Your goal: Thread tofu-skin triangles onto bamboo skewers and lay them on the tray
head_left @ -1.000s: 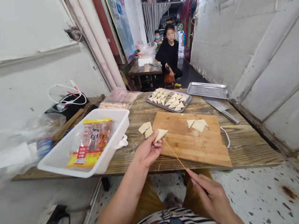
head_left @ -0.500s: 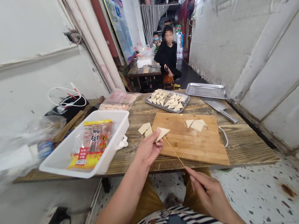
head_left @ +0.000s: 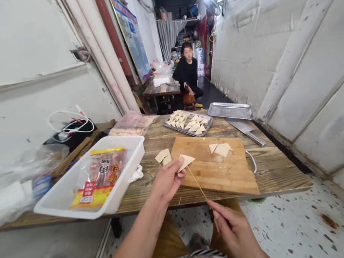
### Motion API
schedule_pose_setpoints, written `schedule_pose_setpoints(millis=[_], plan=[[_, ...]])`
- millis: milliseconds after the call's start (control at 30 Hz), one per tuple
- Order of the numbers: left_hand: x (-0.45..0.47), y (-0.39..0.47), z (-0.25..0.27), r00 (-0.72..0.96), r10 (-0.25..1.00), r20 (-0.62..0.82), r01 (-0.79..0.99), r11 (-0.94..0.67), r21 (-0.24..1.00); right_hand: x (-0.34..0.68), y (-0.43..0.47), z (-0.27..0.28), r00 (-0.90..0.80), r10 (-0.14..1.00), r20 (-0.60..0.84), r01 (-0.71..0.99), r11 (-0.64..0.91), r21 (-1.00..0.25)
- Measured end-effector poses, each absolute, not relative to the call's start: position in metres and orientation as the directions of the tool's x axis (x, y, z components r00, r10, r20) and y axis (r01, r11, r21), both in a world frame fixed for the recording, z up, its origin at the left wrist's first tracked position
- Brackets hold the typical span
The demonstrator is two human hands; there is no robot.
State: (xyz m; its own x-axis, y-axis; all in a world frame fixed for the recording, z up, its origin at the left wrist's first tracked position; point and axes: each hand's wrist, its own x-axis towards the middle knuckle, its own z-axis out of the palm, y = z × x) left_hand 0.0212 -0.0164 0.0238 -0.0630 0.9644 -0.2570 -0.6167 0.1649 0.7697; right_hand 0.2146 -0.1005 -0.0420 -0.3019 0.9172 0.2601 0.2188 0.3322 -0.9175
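My left hand [head_left: 168, 181] is closed in a pinch on a pale triangle of dried tofu [head_left: 188, 160] above the left part of the wooden cutting board [head_left: 234, 175]. A thin bamboo skewer [head_left: 199, 185] runs from the triangle's lower edge down to my right hand [head_left: 233, 227], whose fingers grip its lower end near the table's front edge. How deep the tip sits in the tofu is hidden. More cut tofu pieces [head_left: 221, 149] lie on the board's right half. Several others [head_left: 162, 157] rest on the table just left of the board.
Behind the board stands a metal tray [head_left: 177, 131] of skewered triangles. A second metal tray [head_left: 231, 110] and a cleaver [head_left: 242, 127] lie right of it. At left, a white tub [head_left: 137, 153] holds a sausage packet [head_left: 102, 177]. A person [head_left: 188, 71] sits farther back.
The camera view has shifted a little, so the scene sits lower and further left. Both hands keep their grips on the tofu triangle and the skewer.
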Motion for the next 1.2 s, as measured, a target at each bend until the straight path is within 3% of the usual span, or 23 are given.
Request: schedule_pose_setpoints(millis=[333,500,633,1200], plan=[[0.027,-0.007,0.026,-0.236,0.942,-0.239,-0.611,0.047,0.790,0.207,-0.089,-0.050,-0.265,0.943,0.200,0.187,0.254,-0.949],[0.028,-0.007,0.027,-0.210,0.916,-0.343,-0.640,0.136,0.756,0.204,-0.086,-0.038,-0.254,0.915,0.315,0.234,0.374,-0.898],[0.027,-0.008,0.025,-0.187,0.906,-0.379,-0.649,0.176,0.740,0.205,-0.087,-0.036,-0.254,0.917,0.309,0.249,0.370,-0.895],[0.037,-0.009,0.023,-0.147,0.913,-0.382,-0.650,0.202,0.732,0.198,-0.082,-0.041,-0.188,0.903,0.385,0.274,0.425,-0.863]])
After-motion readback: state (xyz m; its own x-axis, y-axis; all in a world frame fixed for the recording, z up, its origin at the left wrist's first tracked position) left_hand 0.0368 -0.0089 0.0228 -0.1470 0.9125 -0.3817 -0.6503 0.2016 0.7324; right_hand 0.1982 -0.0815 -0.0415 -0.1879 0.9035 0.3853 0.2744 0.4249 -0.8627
